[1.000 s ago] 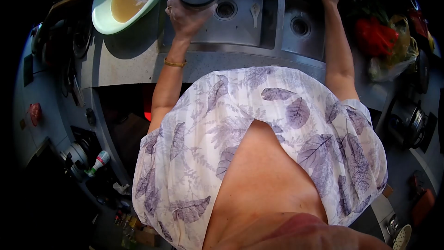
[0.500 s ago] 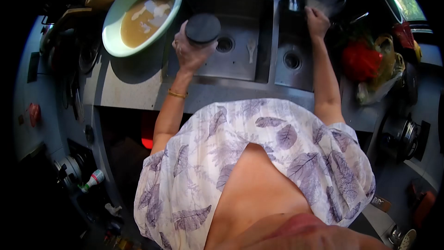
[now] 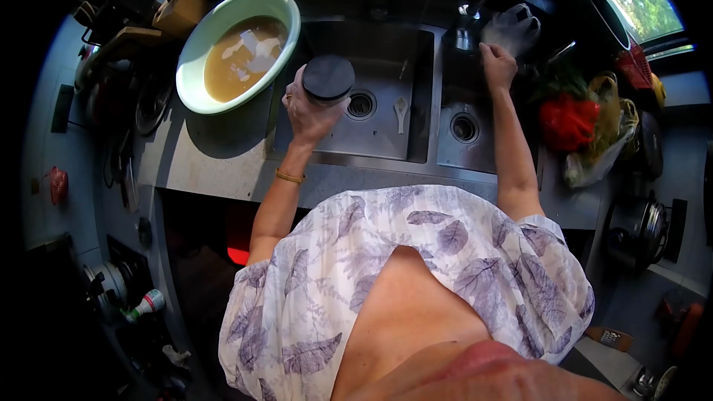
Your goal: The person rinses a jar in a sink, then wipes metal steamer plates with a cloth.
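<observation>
Black-lidded jar [image 3: 328, 78], clasped in left hand [image 3: 308, 117]: probably rigid, slippery if wet; grip around sides. Cannot tell hold of narrow right hand [image 3: 500, 68] beside plastic bag [image 3: 514, 28].

The double sink [image 3: 349, 145] is smooth metal with a soft sheen; the faucet base [image 3: 466, 24] looks like glossy metal. The jar lid [image 3: 328, 78] is matt black, the pale green basin [image 3: 286, 37] smooth plastic, the patterned shirt [image 3: 297, 319] cloth.
</observation>
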Demonstrator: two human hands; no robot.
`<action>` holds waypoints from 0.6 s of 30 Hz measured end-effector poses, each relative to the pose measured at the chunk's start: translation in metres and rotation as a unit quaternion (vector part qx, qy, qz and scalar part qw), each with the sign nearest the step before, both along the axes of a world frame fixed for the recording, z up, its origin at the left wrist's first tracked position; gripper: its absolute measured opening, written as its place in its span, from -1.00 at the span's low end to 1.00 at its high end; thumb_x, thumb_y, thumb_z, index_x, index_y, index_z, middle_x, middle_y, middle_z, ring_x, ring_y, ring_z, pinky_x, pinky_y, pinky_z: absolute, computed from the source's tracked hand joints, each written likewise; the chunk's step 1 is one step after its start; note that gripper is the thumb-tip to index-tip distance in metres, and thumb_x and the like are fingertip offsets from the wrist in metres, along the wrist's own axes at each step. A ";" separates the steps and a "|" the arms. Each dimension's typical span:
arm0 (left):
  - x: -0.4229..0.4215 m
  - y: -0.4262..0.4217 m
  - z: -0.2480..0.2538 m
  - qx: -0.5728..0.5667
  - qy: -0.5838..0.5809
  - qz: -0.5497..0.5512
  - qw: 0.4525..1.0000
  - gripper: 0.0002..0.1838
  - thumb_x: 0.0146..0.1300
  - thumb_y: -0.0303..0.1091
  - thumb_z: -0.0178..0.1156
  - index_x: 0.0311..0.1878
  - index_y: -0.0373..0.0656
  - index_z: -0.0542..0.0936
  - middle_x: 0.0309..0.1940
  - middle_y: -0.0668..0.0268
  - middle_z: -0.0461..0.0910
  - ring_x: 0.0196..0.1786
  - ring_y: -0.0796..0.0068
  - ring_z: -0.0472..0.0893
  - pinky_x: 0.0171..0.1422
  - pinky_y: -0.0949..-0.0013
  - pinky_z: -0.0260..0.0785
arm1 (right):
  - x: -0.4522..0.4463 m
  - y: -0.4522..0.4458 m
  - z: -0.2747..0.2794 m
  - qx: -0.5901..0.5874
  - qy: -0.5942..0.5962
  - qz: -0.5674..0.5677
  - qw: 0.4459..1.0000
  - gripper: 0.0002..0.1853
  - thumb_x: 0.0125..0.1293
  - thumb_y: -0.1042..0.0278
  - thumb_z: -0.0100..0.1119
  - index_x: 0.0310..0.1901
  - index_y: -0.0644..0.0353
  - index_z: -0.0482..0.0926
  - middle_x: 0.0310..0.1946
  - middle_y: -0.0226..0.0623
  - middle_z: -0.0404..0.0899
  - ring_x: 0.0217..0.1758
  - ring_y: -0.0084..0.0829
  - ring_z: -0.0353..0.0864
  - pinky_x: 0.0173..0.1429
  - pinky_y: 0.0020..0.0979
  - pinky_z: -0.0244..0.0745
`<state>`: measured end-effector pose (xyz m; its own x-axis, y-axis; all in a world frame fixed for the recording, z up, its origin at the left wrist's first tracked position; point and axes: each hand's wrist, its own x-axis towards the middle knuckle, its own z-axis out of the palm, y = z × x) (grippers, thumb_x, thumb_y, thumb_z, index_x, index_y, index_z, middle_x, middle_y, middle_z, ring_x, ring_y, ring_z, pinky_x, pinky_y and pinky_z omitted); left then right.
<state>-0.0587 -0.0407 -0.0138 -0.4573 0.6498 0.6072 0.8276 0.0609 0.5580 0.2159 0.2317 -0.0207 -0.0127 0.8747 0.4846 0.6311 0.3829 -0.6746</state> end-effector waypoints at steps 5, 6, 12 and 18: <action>0.003 0.004 0.000 -0.004 -0.014 -0.009 1.000 0.01 -0.39 -0.17 0.52 0.22 -0.13 0.22 -0.05 0.16 0.49 0.03 0.14 0.43 0.16 0.14 0.17 | -0.013 -0.013 0.014 0.230 -0.016 0.035 0.972 -0.67 0.19 0.19 0.15 -0.14 0.29 0.59 -0.27 -0.05 0.60 -0.17 -0.15 0.59 -0.06 -0.29 0.45; 0.003 0.004 -0.002 -0.011 -0.018 -0.011 1.000 0.03 -0.40 -0.15 0.52 0.23 -0.13 0.22 -0.06 0.19 0.49 0.02 0.17 0.43 0.15 0.14 0.14 | -0.025 -0.030 0.025 0.136 0.032 0.083 0.987 -0.73 0.23 0.27 0.11 -0.16 0.28 0.59 -0.32 -0.10 0.62 -0.22 -0.25 0.61 -0.12 -0.32 0.49; 0.009 0.014 -0.002 -0.011 -0.021 -0.033 0.999 0.03 -0.37 -0.15 0.52 0.25 -0.13 0.19 -0.07 0.19 0.50 0.01 0.17 0.43 0.16 0.16 0.13 | -0.116 -0.063 0.049 -0.386 0.524 0.217 0.728 -0.90 0.16 0.61 -0.07 -0.38 0.34 0.49 -0.39 -0.18 0.52 -0.29 -0.32 0.58 -0.22 -0.25 0.61; -0.008 0.012 -0.014 -0.010 -0.016 -0.021 1.000 0.00 -0.36 -0.12 0.50 0.23 -0.15 0.23 -0.04 0.19 0.47 0.02 0.16 0.43 0.16 0.15 0.14 | -0.156 -0.044 0.035 -0.429 0.553 0.201 0.686 -0.84 0.21 0.62 -0.21 -0.41 0.29 0.42 -0.48 -0.24 0.44 -0.42 -0.35 0.46 -0.21 -0.32 0.55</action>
<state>-0.0666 -0.0282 -0.0275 -0.4489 0.6810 0.5786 0.8112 0.0390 0.5835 0.0602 0.1882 0.0143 -0.3752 0.8776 -0.2984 -0.4876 -0.4606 -0.7416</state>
